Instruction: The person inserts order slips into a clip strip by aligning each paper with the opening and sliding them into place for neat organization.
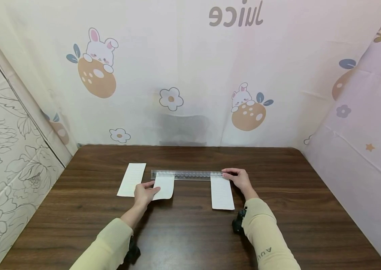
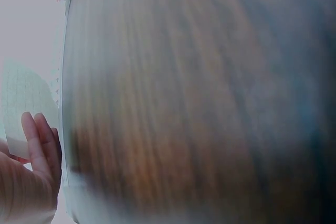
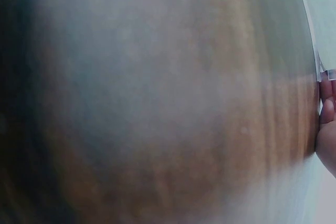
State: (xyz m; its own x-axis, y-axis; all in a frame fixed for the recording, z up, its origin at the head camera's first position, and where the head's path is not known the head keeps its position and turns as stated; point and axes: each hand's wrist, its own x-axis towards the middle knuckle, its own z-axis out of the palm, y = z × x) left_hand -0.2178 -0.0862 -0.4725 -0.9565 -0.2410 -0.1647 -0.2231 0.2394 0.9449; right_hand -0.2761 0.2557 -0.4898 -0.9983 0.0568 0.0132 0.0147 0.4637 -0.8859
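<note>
A clear ruler (image 1: 193, 175) lies crosswise toward the back of the table. At its right end, my right hand (image 1: 242, 180) pinches it between thumb and fingers; that hand shows at the right edge of the right wrist view (image 3: 327, 124). My left hand (image 1: 145, 193) grips the left edge of a white paper slip (image 1: 165, 186), thumb on top. This slip's top edge overlaps the ruler's left part, and its lower edge curls up. In the left wrist view, the left hand's fingers (image 2: 37, 148) extend beside the slip. A lined paper slip (image 1: 222, 192) lies below the ruler's right part.
Another lined paper slip (image 1: 132, 179) lies at the left, just beyond the left hand. The brown wood-grain table (image 1: 190, 232) ends at a printed curtain (image 1: 193, 75) behind it. More patterned cloth (image 1: 362, 142) hangs at the right side, and a floral panel (image 1: 8, 150) stands left.
</note>
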